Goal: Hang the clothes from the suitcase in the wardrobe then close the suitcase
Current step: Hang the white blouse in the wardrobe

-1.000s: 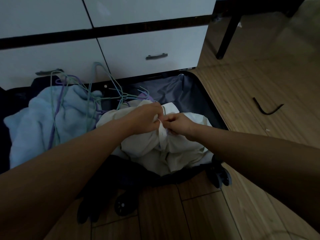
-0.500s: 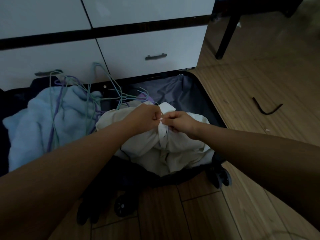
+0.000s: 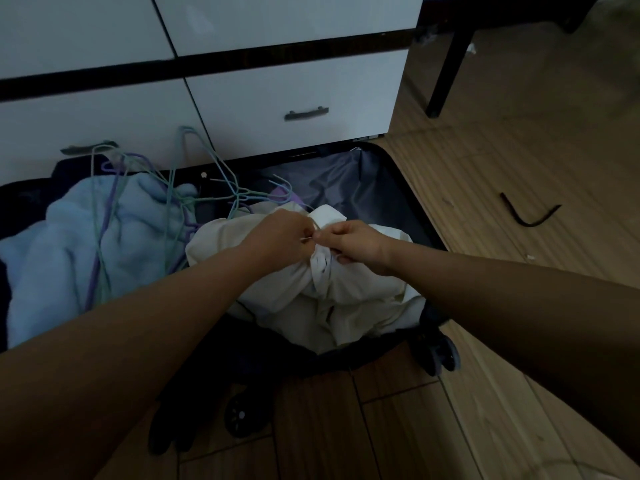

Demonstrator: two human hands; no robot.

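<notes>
Both hands pinched on cream garment: left hand (image 3: pixel 282 233) and right hand (image 3: pixel 353 244) meet at raised fold, likely undoing fastening before hanging. Garment (image 3: pixel 277 271) heaped at suitcase (image 3: pixel 391 188) right end; hangers (image 3: pixel 180 199) tangled alongside.

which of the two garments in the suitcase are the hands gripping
The cream-white garment on the right; the light blue garment lies untouched under the hangers.

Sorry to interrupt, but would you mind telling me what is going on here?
A person is unpacking an open suitcase on the floor. Both the left hand and right hand pinch a bunched cream garment lying inside it. A light blue fleece and tangled wire hangers lie beside it; nothing is hung yet.
</notes>
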